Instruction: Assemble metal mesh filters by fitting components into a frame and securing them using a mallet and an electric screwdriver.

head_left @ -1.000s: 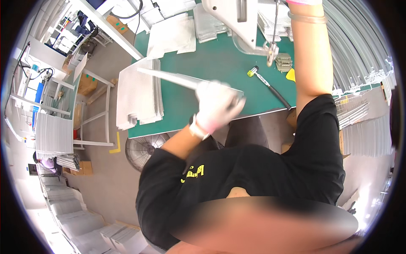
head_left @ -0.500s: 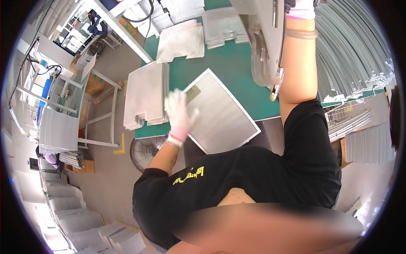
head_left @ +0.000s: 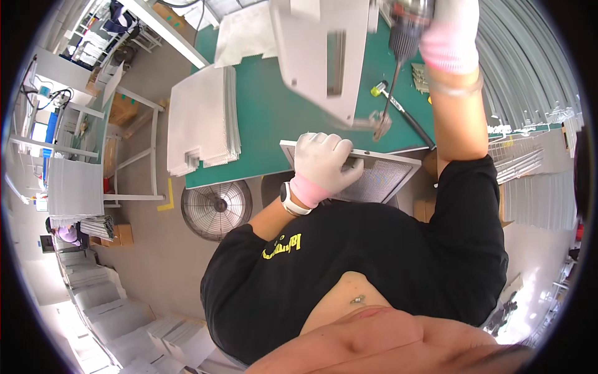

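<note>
My left hand (head_left: 321, 163), in a white and pink glove, is closed over the upper edge of a framed mesh panel (head_left: 381, 177). The panel is tilted on edge between my body and the green table (head_left: 268, 118). My right hand (head_left: 451, 37), gloved alike and cut by the top edge, is at a power drill (head_left: 405, 42) with a black chuck and a long thin bit. Its fingers are partly hidden, but it appears to grip the drill. The bit points down toward a small blurred metal piece (head_left: 379, 124) beyond the panel.
A grey slotted metal arm (head_left: 324, 56) hangs over the table. A hammer (head_left: 405, 115) with a green head lies at right. Stacked notched sheets (head_left: 202, 118) stand at left, and a floor fan (head_left: 217, 209) is below them. Long grey strips (head_left: 523, 68) fill the right side.
The mesh panel has gone from lying flat to tilted on edge. My left hand has moved right and now grips its edge. The drill and the hammer have come into view.
</note>
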`<state>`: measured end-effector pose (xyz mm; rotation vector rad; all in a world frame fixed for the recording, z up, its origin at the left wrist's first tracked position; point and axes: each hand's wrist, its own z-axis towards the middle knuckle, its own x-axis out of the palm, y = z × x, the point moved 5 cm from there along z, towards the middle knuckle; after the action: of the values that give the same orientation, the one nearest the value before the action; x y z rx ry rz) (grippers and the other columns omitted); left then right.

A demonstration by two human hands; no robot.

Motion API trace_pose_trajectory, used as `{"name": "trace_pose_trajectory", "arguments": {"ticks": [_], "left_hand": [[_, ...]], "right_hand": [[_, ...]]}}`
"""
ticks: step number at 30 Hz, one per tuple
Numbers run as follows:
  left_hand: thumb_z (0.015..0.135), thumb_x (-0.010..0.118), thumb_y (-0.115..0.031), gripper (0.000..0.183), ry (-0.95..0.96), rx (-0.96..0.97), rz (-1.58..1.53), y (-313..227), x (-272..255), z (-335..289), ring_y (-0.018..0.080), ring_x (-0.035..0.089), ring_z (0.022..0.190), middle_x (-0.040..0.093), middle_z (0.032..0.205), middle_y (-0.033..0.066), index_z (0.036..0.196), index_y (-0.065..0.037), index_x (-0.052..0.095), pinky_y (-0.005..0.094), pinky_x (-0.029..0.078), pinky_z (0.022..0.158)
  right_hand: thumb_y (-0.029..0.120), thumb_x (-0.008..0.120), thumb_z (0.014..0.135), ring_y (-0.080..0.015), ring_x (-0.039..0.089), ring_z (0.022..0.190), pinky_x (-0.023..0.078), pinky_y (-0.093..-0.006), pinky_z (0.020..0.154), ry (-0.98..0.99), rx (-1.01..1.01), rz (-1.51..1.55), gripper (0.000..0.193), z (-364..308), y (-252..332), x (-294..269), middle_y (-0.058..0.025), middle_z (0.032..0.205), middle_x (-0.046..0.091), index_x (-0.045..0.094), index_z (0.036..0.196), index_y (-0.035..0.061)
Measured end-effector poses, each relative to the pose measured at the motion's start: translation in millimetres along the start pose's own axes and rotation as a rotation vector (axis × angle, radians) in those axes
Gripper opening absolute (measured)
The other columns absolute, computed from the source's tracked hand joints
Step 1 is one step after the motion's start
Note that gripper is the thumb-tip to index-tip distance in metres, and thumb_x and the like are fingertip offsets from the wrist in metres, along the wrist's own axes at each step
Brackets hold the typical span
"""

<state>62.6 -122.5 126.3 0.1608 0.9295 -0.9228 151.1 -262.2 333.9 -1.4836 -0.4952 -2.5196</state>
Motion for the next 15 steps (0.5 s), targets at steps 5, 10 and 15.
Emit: {"name": "trace_pose_trajectory", "arguments": {"ticks": [5, 10, 15], "left_hand": [[0.069, 0.076, -0.029, 0.029, 0.091, -0.076, -0.035, -3, 1, -5, 0.0235, 0.060, 0.066, 0.060, 0.075, 0.0021, 0.092, -0.012, 0.069, 0.0408, 0.042, 0.062], [0.069, 0.077, -0.027, 0.034, -0.034, -0.012, -0.036, -6, -2, -2, 0.0224, 0.062, 0.068, 0.063, 0.080, 0.0016, 0.099, -0.013, 0.070, 0.0401, 0.044, 0.063], [0.068, 0.078, -0.024, 0.034, -0.002, -0.008, -0.063, -5, -2, 3, 0.0248, 0.062, 0.067, 0.062, 0.080, 0.0043, 0.097, -0.010, 0.069, 0.0401, 0.046, 0.064]], "right_hand": [[0.056, 0.049, 0.100, -0.0111, 0.054, 0.050, 0.041, -0.0218, 0.043, -0.250, -0.377, -0.813, 0.054, -46, -17, -39, -0.0037, 0.072, 0.058, 0.059, 0.092, 0.0038], [0.058, 0.049, 0.099, -0.0109, 0.053, 0.049, 0.040, -0.0215, 0.043, -0.305, -0.398, -0.809, 0.057, -36, -17, -56, -0.0026, 0.066, 0.054, 0.056, 0.085, 0.0033], [0.062, 0.048, 0.098, -0.0114, 0.051, 0.048, 0.038, -0.0214, 0.043, 0.749, -0.342, -0.226, 0.061, -10, -19, -59, -0.0022, 0.064, 0.053, 0.055, 0.083, 0.0034]]}}
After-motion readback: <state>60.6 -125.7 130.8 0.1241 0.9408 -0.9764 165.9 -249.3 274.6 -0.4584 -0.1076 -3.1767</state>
